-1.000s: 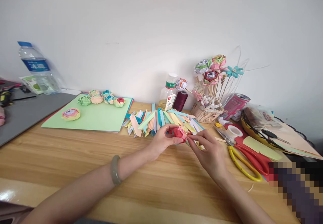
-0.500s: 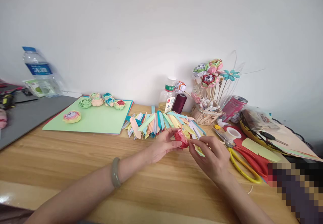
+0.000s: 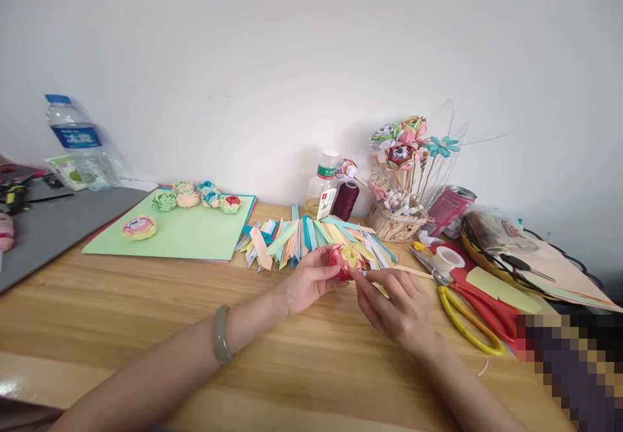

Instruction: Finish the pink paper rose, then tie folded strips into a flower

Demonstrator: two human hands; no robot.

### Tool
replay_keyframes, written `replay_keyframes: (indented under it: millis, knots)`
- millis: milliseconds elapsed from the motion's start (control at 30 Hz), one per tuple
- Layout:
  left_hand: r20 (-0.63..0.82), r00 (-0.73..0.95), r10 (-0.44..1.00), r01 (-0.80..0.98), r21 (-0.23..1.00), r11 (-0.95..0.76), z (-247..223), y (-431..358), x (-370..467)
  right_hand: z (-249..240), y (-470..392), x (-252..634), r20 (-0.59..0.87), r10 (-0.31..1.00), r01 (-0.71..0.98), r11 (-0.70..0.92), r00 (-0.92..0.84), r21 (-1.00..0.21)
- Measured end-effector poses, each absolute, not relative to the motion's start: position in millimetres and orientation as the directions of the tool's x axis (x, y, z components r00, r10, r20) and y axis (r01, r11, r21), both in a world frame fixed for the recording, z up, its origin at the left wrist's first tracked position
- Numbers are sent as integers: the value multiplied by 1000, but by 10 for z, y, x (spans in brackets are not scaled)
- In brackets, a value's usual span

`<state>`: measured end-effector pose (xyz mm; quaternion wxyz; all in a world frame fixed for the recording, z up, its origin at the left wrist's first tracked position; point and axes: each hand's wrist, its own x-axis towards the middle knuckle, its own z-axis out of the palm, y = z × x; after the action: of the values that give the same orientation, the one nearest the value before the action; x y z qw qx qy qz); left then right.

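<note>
Landmark: the heap of paper strips (image 3: 292, 237), mid-table, against which all places are given.

Far left of heap: clear bottle with blue cap (image 3: 80, 143), leaning by the wall at the back of a grey surface (image 3: 92, 215); small green-and-white packet (image 3: 65, 171) beside it.

Left of heap, near: light green sheet (image 3: 195, 234) lying flat. On it, a cluster of folded paper flowers (image 3: 187, 198) toward the back, and a pink-and-yellow flower (image 3: 139, 228) apart, nearer the left edge.

Front of heap, right of its middle: left hand (image 3: 309, 283), bangle (image 3: 222, 335) on the wrist, fingers curled round a red-and-yellow paper flower (image 3: 345, 262), thumb on its near side. Flower held up close before the strips, yellow centre showing.

Just right of that: right hand (image 3: 402, 302), thumb and forefinger brought together at the flower's lower right edge, touching it. Whether they pinch a petal, cannot tell.

Behind heap: bottle with white cap (image 3: 322, 185), dark red thread spool (image 3: 346, 200).

Right of heap, behind: woven basket of flowers (image 3: 396, 221), pink can (image 3: 450, 208). Right, nearer: white tape roll (image 3: 448, 258), scissors with yellow and red handles (image 3: 467, 322).
</note>
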<state>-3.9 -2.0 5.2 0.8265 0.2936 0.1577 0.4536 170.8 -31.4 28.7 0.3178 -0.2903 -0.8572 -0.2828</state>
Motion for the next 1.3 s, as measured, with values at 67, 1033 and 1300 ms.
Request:
replay_keyframes:
  millis: [67, 1033, 1300]
  knots:
    - [7, 544, 839, -656, 627, 420, 53, -20, -41, 277, -319, 1711, 739, 303, 687, 668, -602, 286]
    - [101, 545, 832, -564, 779, 275, 121, -88, -24, 325, -336, 1614, 658, 698, 617, 658, -284, -431]
    - [139, 446, 884, -456, 885, 91, 79, -85, -7, 316, -342, 1603, 711, 658, 645, 660, -249, -385]
